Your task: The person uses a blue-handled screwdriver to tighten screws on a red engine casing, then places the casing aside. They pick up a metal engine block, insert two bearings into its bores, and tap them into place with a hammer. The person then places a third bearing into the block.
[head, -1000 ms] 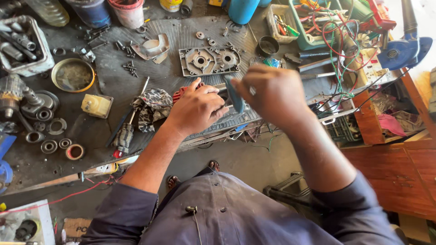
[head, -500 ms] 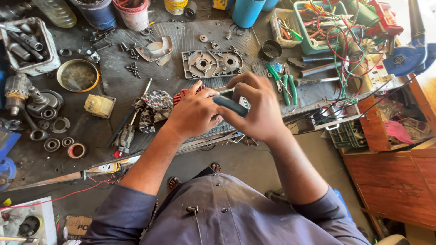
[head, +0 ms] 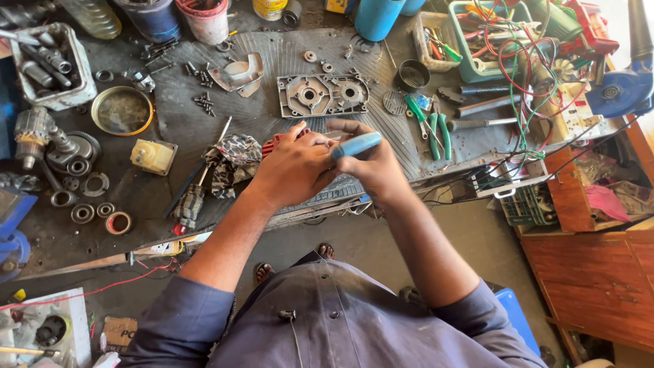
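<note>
While both arms reach out from the near side and bend in toward each other, the two hands meet over the middle of the messy work table. The left hand is curled tight, knuckles up, with its fingers closed around a small red part that only peeks out by the thumb. The right hand sits just beside it, touching it. Its fingers grip a blue handle, which lies across the top of the hand and points to the far right. I cannot tell what kind of tool it is, because its tip is hidden.

Just past the hands lies a flat grey metal plate with round holes. To the right rest green pliers. To the left, a patterned rag lies beside a small yellow box.
</note>
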